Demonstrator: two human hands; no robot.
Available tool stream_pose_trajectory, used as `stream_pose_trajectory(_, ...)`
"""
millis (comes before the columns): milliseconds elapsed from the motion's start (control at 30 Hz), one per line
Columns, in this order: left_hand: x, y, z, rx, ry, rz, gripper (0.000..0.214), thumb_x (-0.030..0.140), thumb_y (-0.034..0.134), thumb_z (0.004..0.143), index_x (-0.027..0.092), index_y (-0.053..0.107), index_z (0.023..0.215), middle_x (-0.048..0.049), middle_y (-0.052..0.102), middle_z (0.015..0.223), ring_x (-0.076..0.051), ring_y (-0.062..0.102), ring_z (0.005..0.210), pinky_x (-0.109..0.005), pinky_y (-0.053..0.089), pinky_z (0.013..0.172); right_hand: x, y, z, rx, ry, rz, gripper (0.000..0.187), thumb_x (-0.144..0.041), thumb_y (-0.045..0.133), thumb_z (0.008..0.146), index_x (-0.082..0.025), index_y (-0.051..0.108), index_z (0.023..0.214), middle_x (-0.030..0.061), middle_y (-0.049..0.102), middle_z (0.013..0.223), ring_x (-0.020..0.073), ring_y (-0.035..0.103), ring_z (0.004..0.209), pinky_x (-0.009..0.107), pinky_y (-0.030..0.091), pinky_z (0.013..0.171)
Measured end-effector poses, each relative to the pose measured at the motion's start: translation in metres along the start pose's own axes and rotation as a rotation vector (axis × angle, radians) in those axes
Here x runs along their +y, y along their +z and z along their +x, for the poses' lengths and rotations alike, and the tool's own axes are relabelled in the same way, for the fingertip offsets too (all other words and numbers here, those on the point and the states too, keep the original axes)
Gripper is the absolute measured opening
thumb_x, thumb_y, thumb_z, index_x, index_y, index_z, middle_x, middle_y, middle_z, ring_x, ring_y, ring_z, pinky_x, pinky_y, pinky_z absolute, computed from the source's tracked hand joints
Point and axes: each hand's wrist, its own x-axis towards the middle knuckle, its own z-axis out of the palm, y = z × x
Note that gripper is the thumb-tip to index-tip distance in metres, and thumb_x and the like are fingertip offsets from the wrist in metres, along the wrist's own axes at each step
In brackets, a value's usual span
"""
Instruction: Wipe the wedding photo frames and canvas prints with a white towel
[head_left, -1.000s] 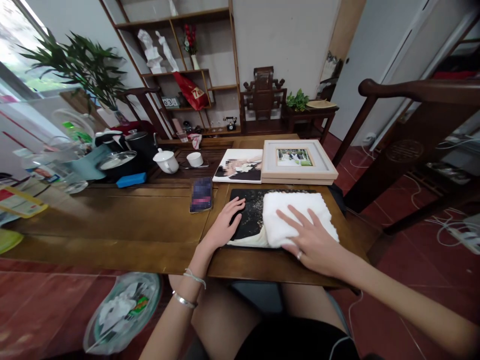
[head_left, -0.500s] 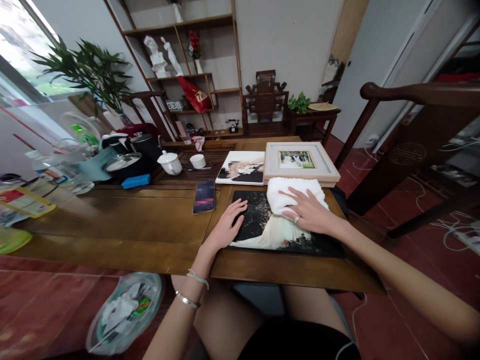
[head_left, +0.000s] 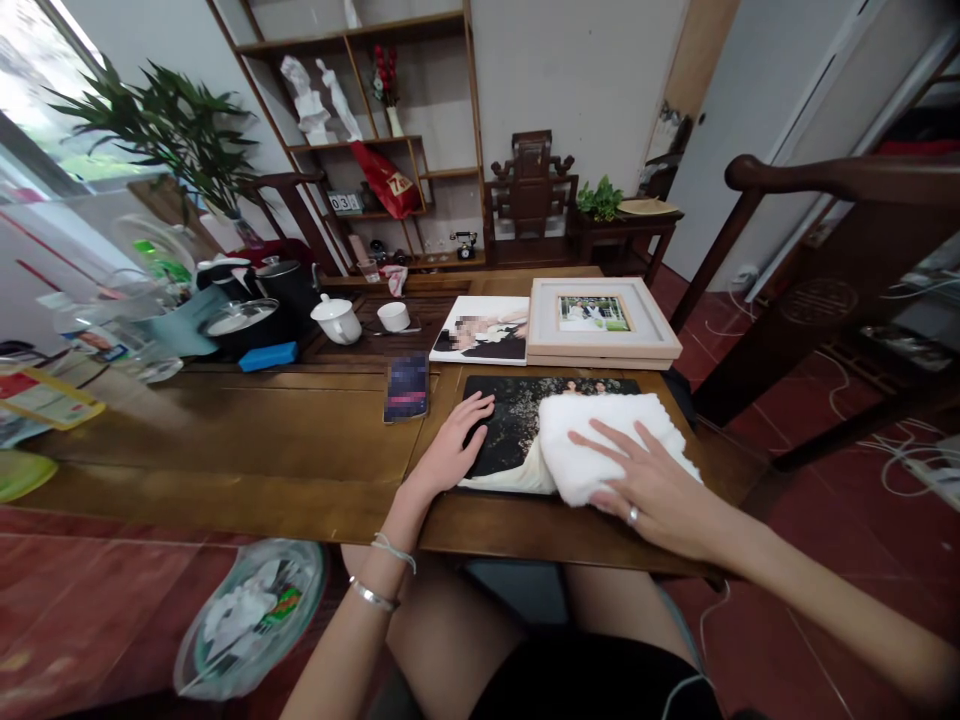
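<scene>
A dark wedding photo panel (head_left: 514,430) lies flat on the wooden table, close to its front edge. My left hand (head_left: 455,440) rests on the panel's left side with its fingers stretched out. Over the panel's right part lies a folded white towel (head_left: 574,440), which hides much of the picture. My right hand (head_left: 637,480), a ring on one finger, presses flat on the towel with fingers spread. Behind the panel are a white-edged photo print (head_left: 480,330) and a pale framed photo (head_left: 652,315).
A phone (head_left: 406,388) lies left of the panel. Farther left stand a white lidded teapot (head_left: 337,320), a small white cup (head_left: 394,317) and a blue block (head_left: 268,357). A lined trash bin (head_left: 251,620) is on the floor, and a wooden chair (head_left: 810,270) stands at right.
My right hand has moved the towel toward me and slightly right, from the panel's far part to its near right part. Two figures at the panel's top now show. My left hand stays in place.
</scene>
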Motion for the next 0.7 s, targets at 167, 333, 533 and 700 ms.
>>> stream_pose_trajectory(167,0.0,0.0,0.0,0.004,0.005,-0.012,0.031,0.027,0.041,0.096,0.02,0.056,0.121,-0.0097,0.052,0.139,-0.021,0.035,0.139,-0.05,0.028,0.115,0.052,0.0,0.04,0.028,0.069,-0.037,0.045,-0.043,0.028,0.1,-0.028,0.071,0.107,0.0019,0.031,0.153,0.0327,0.02,0.141,0.068,0.02,0.106)
stream_pose_trajectory(333,-0.001,0.001,0.0,0.007,-0.003,-0.002,0.032,0.027,0.041,0.096,0.018,0.056,0.122,-0.0109,0.052,0.139,-0.022,0.036,0.138,-0.05,0.028,0.115,0.024,0.004,0.037,0.029,0.07,-0.098,0.042,-0.041,0.033,0.099,-0.027,0.071,0.108,0.0026,0.025,0.155,0.0383,0.015,0.141,0.071,0.018,0.104)
stream_pose_trajectory(533,0.0,0.001,0.001,0.006,-0.013,-0.013,0.03,0.027,0.042,0.095,0.02,0.058,0.12,-0.0098,0.053,0.139,-0.022,0.037,0.138,-0.051,0.029,0.114,-0.041,0.008,0.017,-0.003,-0.037,-0.093,0.043,-0.044,0.035,0.098,-0.025,0.074,0.1,0.0017,0.02,0.156,0.042,0.017,0.14,0.072,0.019,0.103)
stream_pose_trajectory(700,-0.001,0.001,0.0,0.01,-0.003,-0.012,0.03,0.026,0.042,0.095,0.02,0.057,0.121,-0.01,0.052,0.139,-0.022,0.036,0.138,-0.051,0.028,0.115,-0.011,0.004,0.052,-0.001,0.031,-0.109,0.041,-0.042,0.032,0.099,-0.028,0.07,0.109,0.0015,0.026,0.154,0.0373,0.019,0.14,0.07,0.022,0.103)
